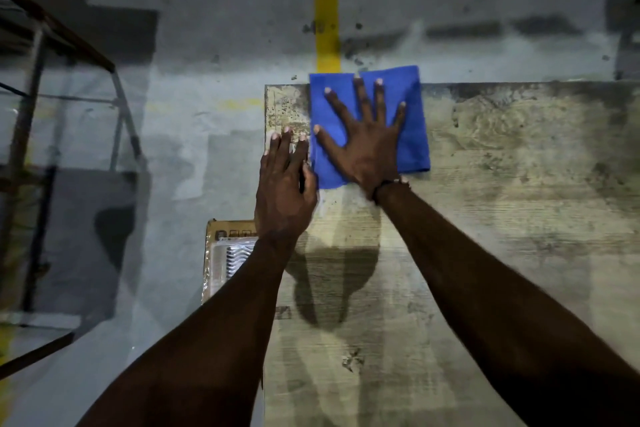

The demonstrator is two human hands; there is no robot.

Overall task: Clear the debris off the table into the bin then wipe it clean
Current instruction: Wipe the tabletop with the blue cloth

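Your right hand (pixel 367 146) lies flat with all five fingers spread wide, palm pressed on a folded blue cloth (pixel 412 125) at the upper middle of the frame; it grips nothing, only presses down. The cloth sits at the table's far edge, its top hanging slightly past it. Your left hand (pixel 284 191) rests just left of the cloth at the table's left edge, fingers extended and close together, holding nothing. The table (pixel 502 218) fills the right and lower frame, a pale, wood-grained top, stained and blotchy, with dark specks near the far left corner. Below its left edge a cardboard box (pixel 221 253) lined with clear plastic shows. The floor (pixel 194 45) is grey concrete, with a yellow painted stripe (pixel 325 3) at top centre and a metal frame (pixel 34 80) at the left.
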